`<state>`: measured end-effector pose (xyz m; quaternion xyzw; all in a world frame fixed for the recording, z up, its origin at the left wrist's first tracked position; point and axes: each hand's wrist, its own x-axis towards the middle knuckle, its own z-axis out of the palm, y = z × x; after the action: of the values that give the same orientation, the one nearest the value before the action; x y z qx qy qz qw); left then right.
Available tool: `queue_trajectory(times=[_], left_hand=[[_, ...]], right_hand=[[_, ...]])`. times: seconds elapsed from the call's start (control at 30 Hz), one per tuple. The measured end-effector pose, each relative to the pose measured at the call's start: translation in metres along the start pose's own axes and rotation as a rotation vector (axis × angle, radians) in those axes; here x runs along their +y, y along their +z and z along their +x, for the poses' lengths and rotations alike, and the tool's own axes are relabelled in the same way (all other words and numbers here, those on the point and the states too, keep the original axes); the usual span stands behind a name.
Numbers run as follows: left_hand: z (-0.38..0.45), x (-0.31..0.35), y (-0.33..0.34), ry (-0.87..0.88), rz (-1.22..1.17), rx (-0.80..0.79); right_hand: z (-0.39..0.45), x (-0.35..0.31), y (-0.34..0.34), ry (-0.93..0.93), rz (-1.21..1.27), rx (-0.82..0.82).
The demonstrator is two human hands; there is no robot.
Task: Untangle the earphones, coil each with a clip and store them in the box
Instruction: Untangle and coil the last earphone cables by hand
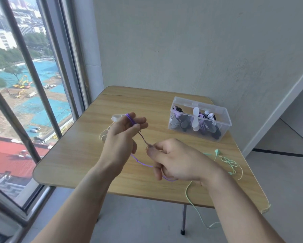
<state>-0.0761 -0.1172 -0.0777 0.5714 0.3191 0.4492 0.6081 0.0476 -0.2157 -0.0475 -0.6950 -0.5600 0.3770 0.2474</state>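
Left hand: The left hand (120,137) was raised over the table, its fingers (138,122) held out with the purple earphone cord (131,121) wound around them in several turns, thumb pressing on the loops.
Right hand: The right hand (171,159) pinched the same cord between thumb and forefinger a short way from the coil, the stretch between the hands drawn fairly taut; its other fingers were curled, with the slack running under the palm.
Purple cord, loose end: It trailed from the right hand down onto the table (73,165) in a low curve.
Clip: A white clip (116,118) showed just beyond the left fingertips; whether the hand touched it could not be told.
Green earphones (229,163): They lay uncoiled by the table's right edge, one length hanging over the near edge.
Box: The clear box (199,118) stood at the far right of the table, lid off, already holding coiled earphones.
Handling: The cord appeared light, thin and limp, likely to spring loose if the thumb lifted; it seemed best gripped close to the coil, feeding slack a little at a time, and never tugged at the earbuds or plug joint.
Stage: Winding seemed partly done; clipping and storing were not yet done.
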Motion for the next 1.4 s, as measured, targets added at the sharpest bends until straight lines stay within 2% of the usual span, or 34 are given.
queue_trajectory(times=[0.1,0.2,0.3,0.37,0.43,0.5,0.67,0.73,0.8,0.87,0.9,0.97,1.0,1.1,1.17,1.23,1.3,1.4], left_hand=[[-0.003,-0.006,0.004,0.029,0.207,-0.098],[-0.010,-0.013,0.004,0.068,0.456,-0.341],[-0.014,-0.012,0.006,0.028,0.542,-0.537],[-0.014,-0.006,0.008,0.001,0.450,-0.535],[-0.011,0.000,0.009,-0.015,0.358,-0.469],[-0.010,0.006,0.008,-0.082,0.173,-0.431],[-0.007,0.014,0.000,-0.287,-0.521,-0.320],[-0.006,0.016,-0.005,-0.270,-0.686,-0.318],[-0.005,0.016,-0.006,-0.228,-0.737,-0.314],[-0.004,0.014,-0.003,-0.170,-0.656,-0.274],[-0.005,0.013,-0.001,-0.117,-0.523,-0.244],[-0.007,0.008,0.002,0.043,-0.099,-0.175],[-0.009,0.005,0.003,0.121,0.068,-0.176],[-0.016,-0.002,0.006,0.269,0.335,-0.300],[-0.016,-0.004,0.006,0.314,0.479,-0.328],[-0.014,-0.004,0.003,0.257,0.566,-0.312],[-0.013,-0.002,0.003,0.159,0.565,-0.330],[-0.013,0.005,0.003,0.012,0.317,-0.377]], right_hand=[[-0.004,-0.001,-0.011,0.041,-0.055,-0.004],[-0.015,-0.002,-0.026,0.058,-0.002,-0.037],[-0.019,0.002,-0.042,0.003,0.082,0.144],[-0.015,0.011,-0.049,-0.056,0.130,0.331],[-0.012,0.018,-0.049,-0.067,0.128,0.406],[-0.009,0.023,-0.047,-0.053,0.132,0.397],[-0.002,0.024,-0.035,-0.077,0.130,0.337],[0.003,0.021,-0.026,-0.087,0.079,0.292],[0.006,0.015,-0.016,-0.087,0.010,0.229],[0.006,0.010,-0.006,-0.081,-0.035,0.148],[0.006,0.007,-0.002,-0.080,-0.047,0.109],[0.004,0.001,0.002,-0.093,-0.049,0.083],[0.002,-0.001,0.001,-0.106,-0.029,0.103],[-0.004,-0.007,-0.008,-0.125,0.049,0.180],[-0.009,-0.007,-0.018,-0.132,-0.069,0.247],[-0.010,-0.001,-0.026,-0.144,-0.109,0.335],[-0.009,0.006,-0.032,-0.159,-0.048,0.396],[-0.006,0.012,-0.033,-0.192,0.053,0.372]])
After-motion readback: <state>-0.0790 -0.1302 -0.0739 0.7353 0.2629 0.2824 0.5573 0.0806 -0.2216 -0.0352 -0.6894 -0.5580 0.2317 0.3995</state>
